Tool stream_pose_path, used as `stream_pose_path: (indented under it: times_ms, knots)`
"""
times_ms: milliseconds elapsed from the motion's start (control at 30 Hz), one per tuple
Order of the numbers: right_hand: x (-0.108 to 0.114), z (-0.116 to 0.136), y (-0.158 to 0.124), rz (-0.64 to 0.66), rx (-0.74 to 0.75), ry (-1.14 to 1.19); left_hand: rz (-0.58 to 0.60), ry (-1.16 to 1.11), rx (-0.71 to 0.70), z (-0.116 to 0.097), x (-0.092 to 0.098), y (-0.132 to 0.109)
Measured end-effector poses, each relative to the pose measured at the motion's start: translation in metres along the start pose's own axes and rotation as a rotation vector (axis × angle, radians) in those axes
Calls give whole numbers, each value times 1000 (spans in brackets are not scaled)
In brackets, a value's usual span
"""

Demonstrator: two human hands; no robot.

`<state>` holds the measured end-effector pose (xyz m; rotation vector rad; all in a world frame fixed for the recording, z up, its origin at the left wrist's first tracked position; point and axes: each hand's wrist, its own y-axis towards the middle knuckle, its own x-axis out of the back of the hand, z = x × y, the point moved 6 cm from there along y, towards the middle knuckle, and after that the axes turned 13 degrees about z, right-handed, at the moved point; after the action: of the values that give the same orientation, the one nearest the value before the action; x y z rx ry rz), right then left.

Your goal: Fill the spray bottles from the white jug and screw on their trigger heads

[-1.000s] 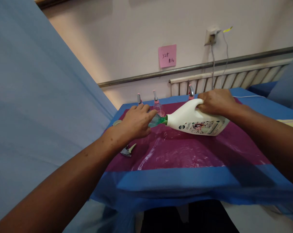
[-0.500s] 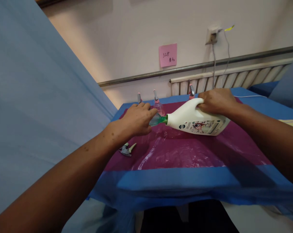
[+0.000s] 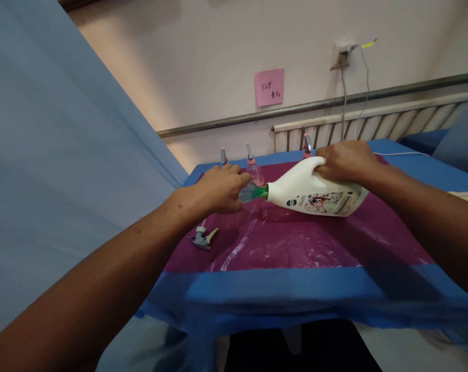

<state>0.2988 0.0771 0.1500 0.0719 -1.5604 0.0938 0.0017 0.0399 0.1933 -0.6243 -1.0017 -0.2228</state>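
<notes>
My right hand [image 3: 344, 161] is closed around the handle of a white detergent jug [image 3: 296, 181]. The jug lies tilted on its side over the mat, its mouth pointing left. That mouth meets the green-tinted neck of a clear bottle [image 3: 248, 192]; whether the green is liquid or plastic I cannot tell. My left hand [image 3: 222, 188] wraps round the bottle from the left and hides most of it. Nearer to me, a loose grey spray trigger head [image 3: 201, 238] with a pale lever rests on the mat.
Two spray bottles with pink collars, one clear [image 3: 255, 173] and one mostly hidden [image 3: 307, 147], stand at the back; another trigger top [image 3: 223, 155] shows behind my left hand. A maroon plastic mat [image 3: 288, 248] covers the blue-draped table [image 3: 280, 289]. A blue curtain [image 3: 63, 129] hangs left.
Both hands keep their hold, and the jug and bottle stay mouth to neck. The view has shifted very slightly; nothing else has visibly moved.
</notes>
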Motion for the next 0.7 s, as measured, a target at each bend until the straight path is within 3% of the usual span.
stream_pose_path:
  times_ms: [267,700]
  knots:
    - [4,6,-3,41,-55,-66,109,-80,-40,6,9,6]
    - [3,3,0,28,-61,-20,155,-137,-45,10,16,23]
